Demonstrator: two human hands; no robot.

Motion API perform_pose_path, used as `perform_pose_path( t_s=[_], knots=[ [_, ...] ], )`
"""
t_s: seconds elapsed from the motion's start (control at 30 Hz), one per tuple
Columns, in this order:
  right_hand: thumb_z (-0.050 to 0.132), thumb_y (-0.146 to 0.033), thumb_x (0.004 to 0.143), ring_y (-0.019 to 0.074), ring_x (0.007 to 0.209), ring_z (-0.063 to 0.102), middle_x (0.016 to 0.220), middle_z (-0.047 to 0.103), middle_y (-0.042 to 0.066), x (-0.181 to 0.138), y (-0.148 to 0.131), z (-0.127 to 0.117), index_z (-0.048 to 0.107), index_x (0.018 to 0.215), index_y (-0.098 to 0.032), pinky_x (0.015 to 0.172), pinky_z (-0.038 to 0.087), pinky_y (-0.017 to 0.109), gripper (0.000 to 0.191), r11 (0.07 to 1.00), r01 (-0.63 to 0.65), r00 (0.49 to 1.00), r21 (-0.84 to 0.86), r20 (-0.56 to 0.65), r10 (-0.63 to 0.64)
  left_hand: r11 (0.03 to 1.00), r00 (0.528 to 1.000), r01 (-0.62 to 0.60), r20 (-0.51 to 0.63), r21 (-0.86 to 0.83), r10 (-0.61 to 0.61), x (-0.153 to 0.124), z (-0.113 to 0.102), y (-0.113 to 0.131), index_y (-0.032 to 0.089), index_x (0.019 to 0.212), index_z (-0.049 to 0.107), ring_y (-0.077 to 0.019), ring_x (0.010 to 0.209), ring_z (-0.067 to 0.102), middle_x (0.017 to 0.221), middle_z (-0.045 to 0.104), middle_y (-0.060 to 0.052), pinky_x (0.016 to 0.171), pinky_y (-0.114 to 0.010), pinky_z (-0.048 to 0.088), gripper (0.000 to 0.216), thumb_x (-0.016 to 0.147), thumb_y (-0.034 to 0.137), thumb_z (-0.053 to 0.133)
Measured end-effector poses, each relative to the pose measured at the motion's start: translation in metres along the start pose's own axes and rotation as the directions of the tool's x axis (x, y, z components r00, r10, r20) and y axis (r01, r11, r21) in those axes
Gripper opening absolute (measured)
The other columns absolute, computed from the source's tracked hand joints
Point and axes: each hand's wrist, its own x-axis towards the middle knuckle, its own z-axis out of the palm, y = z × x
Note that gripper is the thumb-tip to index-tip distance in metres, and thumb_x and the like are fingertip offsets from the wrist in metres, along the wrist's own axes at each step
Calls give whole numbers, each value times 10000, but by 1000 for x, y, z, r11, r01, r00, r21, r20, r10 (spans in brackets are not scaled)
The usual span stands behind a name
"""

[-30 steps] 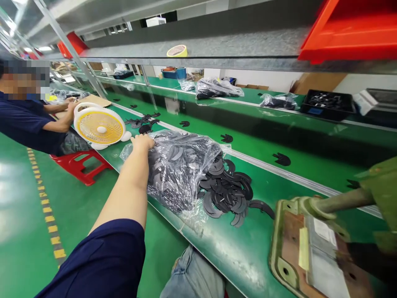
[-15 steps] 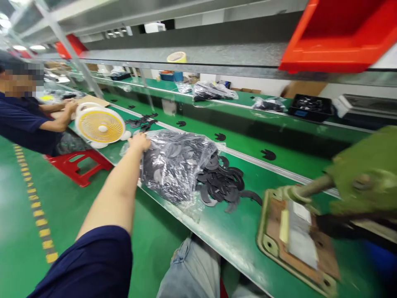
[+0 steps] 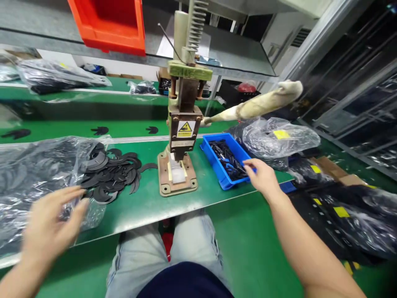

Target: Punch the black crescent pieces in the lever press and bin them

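Your left hand (image 3: 51, 225) is blurred, its thumb and fingertips apart, over the near edge of the clear bag (image 3: 37, 165) and just beside the heap of black curved parts (image 3: 111, 174); you can't tell from here whether a fingertip touches one. Those parts lie on the green bench (image 3: 141, 213), between the bag and the press (image 3: 184, 132), with one stray arc reaching toward the press base. Your right hand (image 3: 262, 177) is at the right rim of the blue tray (image 3: 215, 163), fingertips drawn close together; whether they pinch anything can't be told. Dark slim pieces (image 3: 228, 159) fill the tray, right of the press. The press handle (image 3: 257, 107) slants up to the right, above bagged goods (image 3: 279, 140) with a yellow label.
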Motion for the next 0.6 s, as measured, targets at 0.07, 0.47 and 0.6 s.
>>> perform_pose_path(
  t_s=[0.07, 0.47, 0.6],
  knots=[
    [681, -362, 908, 210, 1071, 712, 1178, 758, 73, 32, 2, 20, 712, 1169, -239, 1024, 570, 362, 291, 999, 49, 982, -8, 183, -46, 990, 992, -129, 9, -64, 130, -8, 33, 45, 332, 1137, 702, -322, 1102, 715, 1188, 754, -43, 1033, -561, 544, 256, 885, 371, 723],
    [670, -497, 922, 232, 989, 732, 1065, 771, 129, 109, -2, 87, 687, 1185, -156, 942, 566, 418, 430, 981, 92, 854, -169, 521, 10, 948, 971, -163, 126, -275, 204, -21, 112, 127, 240, 1166, 685, -266, 1147, 684, 1157, 737, -102, 1008, -470, 561, 184, 986, 256, 648],
    [648, -338, 895, 257, 916, 732, 1000, 783, 139, 100, 6, 71, 622, 1332, -156, 885, 541, 399, 474, 994, 38, 917, -103, 398, 6, 939, 971, -164, 121, -303, 208, -20, 111, 128, 263, 1149, 692, -272, 1126, 693, 1143, 745, -96, 980, -485, 574, 185, 967, 254, 666]
  ],
)
